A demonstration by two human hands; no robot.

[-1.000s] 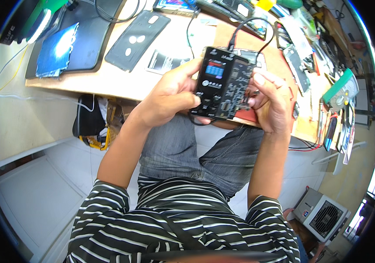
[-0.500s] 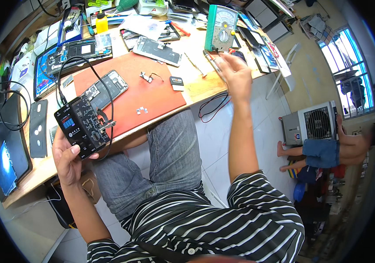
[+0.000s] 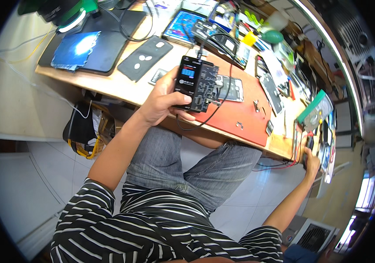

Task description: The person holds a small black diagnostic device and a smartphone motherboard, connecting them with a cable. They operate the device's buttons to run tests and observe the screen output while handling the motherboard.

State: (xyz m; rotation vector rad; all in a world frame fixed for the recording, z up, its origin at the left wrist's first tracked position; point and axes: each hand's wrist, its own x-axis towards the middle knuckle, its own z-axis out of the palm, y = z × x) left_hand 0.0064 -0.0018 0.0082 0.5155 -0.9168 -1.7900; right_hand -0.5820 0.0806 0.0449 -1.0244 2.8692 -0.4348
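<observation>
Floor: pale glossy square tiles [image 3: 16,175], from nine to five o'clock.
Furniture: long light wooden workbench [image 3: 121,90], running eleven to three o'clock.
Light: bright daylight through a window [image 3: 365,197] at four o'clock.

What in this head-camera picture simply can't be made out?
- Right hand: at the far desk corner, small and bent by the fisheye rim; whether it grips anything cannot be told.
- Black box-shaped tester with blue screen: the left hand hides its underside.
- Tiny metal parts on the red rubber mat: too small to identify.

Striped black-white shirt [image 3: 152,223] — grey jeans [image 3: 183,162].
</observation>
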